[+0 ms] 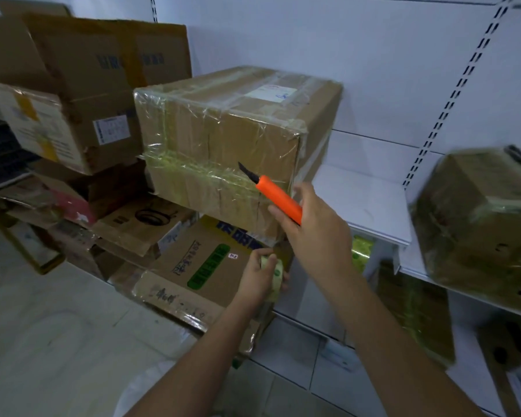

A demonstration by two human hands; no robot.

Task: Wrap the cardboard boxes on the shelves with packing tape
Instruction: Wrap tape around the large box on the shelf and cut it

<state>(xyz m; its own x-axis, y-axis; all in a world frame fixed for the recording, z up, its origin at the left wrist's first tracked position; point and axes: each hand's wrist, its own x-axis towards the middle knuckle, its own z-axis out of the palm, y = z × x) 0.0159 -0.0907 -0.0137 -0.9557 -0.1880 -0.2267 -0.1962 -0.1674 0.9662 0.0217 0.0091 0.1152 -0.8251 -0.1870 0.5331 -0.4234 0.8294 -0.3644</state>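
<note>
Starting far left: stacked cardboard boxes (82, 94) piled loosely, some torn, with flattened cartons (139, 227) below them. Center, the big taped box (223, 145) sits on the white shelf (364, 206), clear and yellowish tape bands wrapped round its front and top, white label on top. Beneath it a printed carton (199, 275) with green and blue markings, tilted. My left hand (259, 278) is low, in front of that carton, fingers curled round the tape roll (275, 273), gripping it. My right hand (316, 233) is higher, at the taped box's lower right corner, fingers closed round an orange utility knife (278, 200); dark blade out, pointing up-left, tip just over the box's front face — can't tell if it touches. Far right, another tape-wrapped box (478, 218) on the neighboring shelf, blurred. More wrapped boxes (415, 311) on the shelf below.
</note>
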